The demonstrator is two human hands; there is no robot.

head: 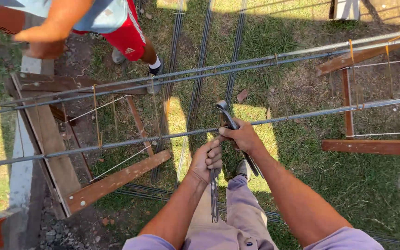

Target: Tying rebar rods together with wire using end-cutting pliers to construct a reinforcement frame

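Hands, left [207, 159] gripping wire bundle [214, 194], right [241, 136] gripping pincers [230, 122], rebar [302, 115] edge

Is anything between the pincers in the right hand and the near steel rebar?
Nothing visible. The right hand holds the metal pincers directly at the near ribbed steel rebar; the left hand grips wire just below.

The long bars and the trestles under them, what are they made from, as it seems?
The long bars look like ribbed steel, dull grey with no shine, probably bare rebar. The trestles seem rough sawn wood, reddish-brown and unpainted, with visible grain. The pincers in the right hand look like dark metal.
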